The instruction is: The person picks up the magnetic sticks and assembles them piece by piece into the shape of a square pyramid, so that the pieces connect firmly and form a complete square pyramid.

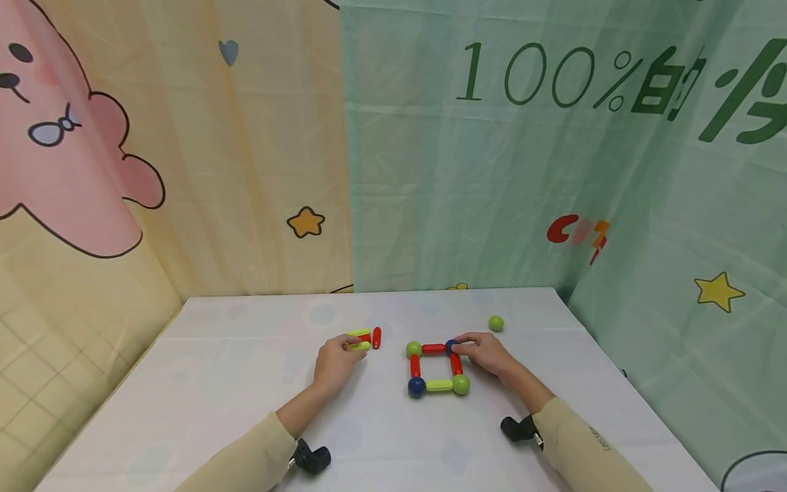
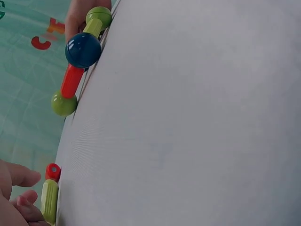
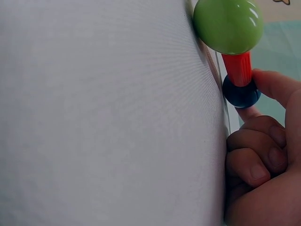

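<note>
A square frame of balls and rods lies on the table. Its corners are a far-left green ball (image 1: 414, 349), a near-left blue ball (image 1: 417, 388), a near-right green ball (image 1: 461, 385) and a far-right blue ball (image 3: 241, 93). Red rods (image 1: 433, 349) form three sides and a yellow-green rod (image 1: 439, 386) the near one. My right hand (image 1: 486, 352) pinches the far-right blue ball between thumb and index finger, its other fingers curled. Left of the square, my left hand (image 1: 337, 359) is at a small group of loose rods (image 1: 359, 346), fingertips beside them, apparently gripping none.
A loose green ball (image 1: 496, 323) lies beyond my right hand. One red rod (image 1: 377, 337) lies just right of the loose group. The white table (image 1: 203, 383) ends at printed curtains (image 1: 443, 205) behind and at the sides.
</note>
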`<control>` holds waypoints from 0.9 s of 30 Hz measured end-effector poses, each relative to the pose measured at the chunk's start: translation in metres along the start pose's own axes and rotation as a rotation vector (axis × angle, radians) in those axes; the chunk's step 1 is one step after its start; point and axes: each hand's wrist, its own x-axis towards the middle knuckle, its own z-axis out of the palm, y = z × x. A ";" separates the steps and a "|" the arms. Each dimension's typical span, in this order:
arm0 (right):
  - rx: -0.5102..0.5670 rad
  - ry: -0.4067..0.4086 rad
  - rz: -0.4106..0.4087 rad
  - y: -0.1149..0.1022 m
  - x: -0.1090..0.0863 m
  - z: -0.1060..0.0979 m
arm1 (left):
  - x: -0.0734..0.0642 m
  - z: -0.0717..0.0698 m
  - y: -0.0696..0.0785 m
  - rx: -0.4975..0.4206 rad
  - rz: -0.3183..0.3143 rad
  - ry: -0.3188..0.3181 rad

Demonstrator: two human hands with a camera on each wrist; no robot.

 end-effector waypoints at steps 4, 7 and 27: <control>0.005 -0.004 0.001 0.000 0.000 0.000 | 0.002 -0.001 -0.002 0.014 -0.011 0.012; 0.004 -0.006 -0.004 0.000 -0.001 -0.001 | 0.003 -0.001 -0.002 0.037 -0.015 0.012; -0.002 -0.008 -0.009 0.000 0.001 -0.002 | 0.003 0.001 -0.002 0.223 0.069 -0.031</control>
